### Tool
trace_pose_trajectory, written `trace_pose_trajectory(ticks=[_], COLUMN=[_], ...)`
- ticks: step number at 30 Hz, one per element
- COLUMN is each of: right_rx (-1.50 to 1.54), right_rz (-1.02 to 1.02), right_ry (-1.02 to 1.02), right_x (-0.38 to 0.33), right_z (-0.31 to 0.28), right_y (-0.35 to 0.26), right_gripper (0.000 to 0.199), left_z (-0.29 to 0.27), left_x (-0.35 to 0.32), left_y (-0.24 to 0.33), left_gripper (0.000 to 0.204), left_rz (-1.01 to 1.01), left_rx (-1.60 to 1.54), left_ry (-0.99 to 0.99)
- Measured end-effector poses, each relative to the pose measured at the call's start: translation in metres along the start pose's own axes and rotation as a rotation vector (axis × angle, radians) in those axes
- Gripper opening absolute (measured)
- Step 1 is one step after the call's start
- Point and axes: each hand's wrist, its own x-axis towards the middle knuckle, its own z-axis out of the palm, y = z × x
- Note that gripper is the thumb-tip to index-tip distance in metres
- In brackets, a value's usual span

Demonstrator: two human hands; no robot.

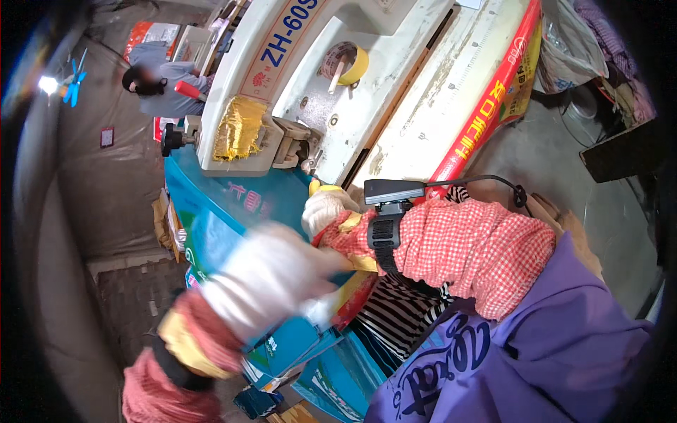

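Note:
My left hand [271, 278], in a whitish glove, is smeared by motion in front of a blue printed sheet or bag [211, 201]. Whether its fingers hold anything cannot be made out. Further right, my right hand [328, 208] wears a whitish glove with yellow at the fingertips. It is close to the lower edge of a white machine [310, 151], and its fingers are mostly hidden. A black strap with a small box [384, 229] circles my right wrist over a red checked sleeve. Just below the hands, a red and yellow piece [355, 299] shows partly.
A yellow tape roll [349, 62] lies in the machine's recess, near a patch of gold tape [240, 130]. A red strip [486, 106] edges the worktop. Blue packages [300, 345] are below my left hand. Another person [166, 81] is at the upper left.

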Motion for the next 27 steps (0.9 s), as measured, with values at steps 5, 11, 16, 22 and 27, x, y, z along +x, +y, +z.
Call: trace_pose_trajectory(ticks=[5,11,16,22,27], right_rx=[0.559,1.197,1.489,1.953,1.656], right_rz=[0.052,-0.491,-0.684,-0.629,-0.833], right_ry=[-0.165,-0.143,-0.490,-0.702,-0.647], right_x=[-0.013,-0.002,0.046,0.048,0.050], right_z=[0.031,0.056,0.052,0.084,0.010], right_y=[0.014,0.021,0.036,0.032,0.061], right_gripper=[0.016,0.010,0.019,0.044,0.045], left_z=[-0.024,0.012,0.072,0.160,0.194], left_x=[-0.022,-0.007,0.038,0.096,0.059], left_y=[-0.065,0.029,0.000,-0.092,-0.114], left_gripper=[0.010,0.007,0.003,0.011,0.008], left_rz=[0.099,0.356,-0.064,-0.419,-0.649], left_rx=[0.442,-0.104,0.029,-0.420,-0.609], left_ry=[0.143,0.206,0.397,0.953,1.031])
